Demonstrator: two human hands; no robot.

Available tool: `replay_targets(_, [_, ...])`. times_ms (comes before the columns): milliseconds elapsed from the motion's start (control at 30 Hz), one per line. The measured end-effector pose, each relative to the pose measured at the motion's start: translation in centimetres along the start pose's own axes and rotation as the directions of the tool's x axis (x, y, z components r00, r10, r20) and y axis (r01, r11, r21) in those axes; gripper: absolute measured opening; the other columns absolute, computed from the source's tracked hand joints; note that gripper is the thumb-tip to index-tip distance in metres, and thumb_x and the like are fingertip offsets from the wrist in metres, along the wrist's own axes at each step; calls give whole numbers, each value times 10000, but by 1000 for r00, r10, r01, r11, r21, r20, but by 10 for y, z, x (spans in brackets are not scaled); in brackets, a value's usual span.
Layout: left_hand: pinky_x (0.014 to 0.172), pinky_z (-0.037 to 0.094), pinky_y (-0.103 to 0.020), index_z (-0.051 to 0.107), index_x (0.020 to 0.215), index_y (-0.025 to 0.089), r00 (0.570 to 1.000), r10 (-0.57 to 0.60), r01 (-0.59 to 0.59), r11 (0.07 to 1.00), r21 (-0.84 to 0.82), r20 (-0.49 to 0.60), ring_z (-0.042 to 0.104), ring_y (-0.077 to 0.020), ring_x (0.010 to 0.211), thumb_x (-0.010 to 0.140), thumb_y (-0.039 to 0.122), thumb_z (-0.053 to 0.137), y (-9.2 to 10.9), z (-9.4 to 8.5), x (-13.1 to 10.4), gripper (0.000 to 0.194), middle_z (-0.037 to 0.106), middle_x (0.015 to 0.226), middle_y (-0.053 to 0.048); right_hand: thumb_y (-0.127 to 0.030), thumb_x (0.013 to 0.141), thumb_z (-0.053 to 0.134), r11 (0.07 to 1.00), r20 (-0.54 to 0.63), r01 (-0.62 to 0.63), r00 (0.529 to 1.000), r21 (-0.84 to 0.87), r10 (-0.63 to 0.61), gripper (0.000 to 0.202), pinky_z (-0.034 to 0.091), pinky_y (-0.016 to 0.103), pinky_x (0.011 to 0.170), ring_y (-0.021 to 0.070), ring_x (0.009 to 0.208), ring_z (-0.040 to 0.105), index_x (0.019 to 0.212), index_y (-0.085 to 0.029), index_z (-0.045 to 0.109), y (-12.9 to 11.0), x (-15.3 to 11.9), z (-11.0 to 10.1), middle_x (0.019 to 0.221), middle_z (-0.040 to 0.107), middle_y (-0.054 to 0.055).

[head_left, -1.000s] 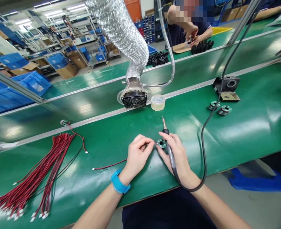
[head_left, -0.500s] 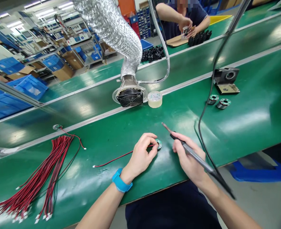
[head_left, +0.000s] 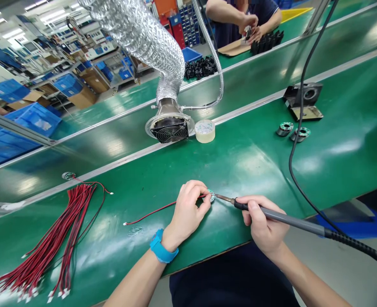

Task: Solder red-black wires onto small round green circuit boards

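Note:
My left hand [head_left: 190, 209] pinches a red-and-black wire [head_left: 156, 210] against a small round green circuit board [head_left: 211, 196] on the bench; fingers partly cover both. The wire trails left to a white connector. In my right hand [head_left: 266, 224] is a soldering iron [head_left: 280, 216], gripped like a pen, its tip at the board's right edge. Whether the tip touches a joint is too small to tell. A black cord [head_left: 298, 179] runs from the handle's side of the view up to the top right.
A bundle of red-and-black wires [head_left: 57, 234] lies left, near another round board [head_left: 68, 175]. A fume extractor [head_left: 171, 128] and tape roll [head_left: 205, 131] stand ahead. Two round parts [head_left: 284, 128] and an iron stand [head_left: 308, 102] are at right. A co-worker's hands [head_left: 250, 30] work opposite.
My right hand has turned the soldering iron and lowered its tip down to the circuit board. The cord has swung right. My left hand stays at the board.

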State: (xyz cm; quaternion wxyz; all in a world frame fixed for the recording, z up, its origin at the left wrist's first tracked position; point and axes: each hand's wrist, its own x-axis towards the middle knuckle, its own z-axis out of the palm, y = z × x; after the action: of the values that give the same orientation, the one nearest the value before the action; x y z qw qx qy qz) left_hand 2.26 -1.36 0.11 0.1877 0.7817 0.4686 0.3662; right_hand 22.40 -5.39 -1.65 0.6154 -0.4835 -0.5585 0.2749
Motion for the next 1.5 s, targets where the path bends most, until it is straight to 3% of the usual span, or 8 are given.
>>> replay_targets(333, [821,438,-337,606,907,200,1000,1,-1,996,87,5,617,-174,916,964,114,649,5,0,1,112,670,977,-26,-260,1029,567,996,42,54,998,-68,-51,248,503,272,516,130,481,618,941,-233,797,1,0,-3,621,669,-26])
replay_targets(533, [814,440,-338,597,886,197,1000,-2,2,994,109,1,609,-174,902,955,115,650,6,0,1,120,667,969,-28,-227,1043,541,1000,-25,18,1000,-4,-18,255,471,255,494,106,435,565,959,-219,781,1,0,-1,554,608,-54])
replay_targets(667, [816,442,-340,593,881,197,1000,-11,10,993,115,9,608,-175,904,956,118,645,6,-1,2,121,666,971,-29,-222,1045,538,999,9,26,1000,-25,-26,251,474,249,505,105,461,587,977,-224,779,1,1,-1,566,611,-56])
replay_targets(1067, [737,486,-280,605,844,205,995,-103,103,995,-16,-3,626,-149,846,948,136,621,9,1,2,126,642,945,-32,-247,1030,549,995,73,77,995,-68,-72,252,577,297,607,141,491,628,952,-231,789,-1,6,0,587,643,-33])
replay_targets(1367, [709,463,-283,586,790,209,989,-145,145,989,14,-11,617,-148,805,912,126,625,17,-1,6,152,634,904,-20,-177,1003,535,986,107,161,982,-40,-156,249,541,258,569,117,494,623,951,-222,774,-5,10,0,627,675,-36])
replay_targets(1500, [720,465,-284,587,799,208,988,-151,150,988,35,12,618,-148,811,910,124,622,17,-1,7,144,630,911,-17,-185,1013,545,993,92,114,989,-11,-112,244,514,246,551,108,494,607,974,-236,780,-2,7,-1,625,656,-43])
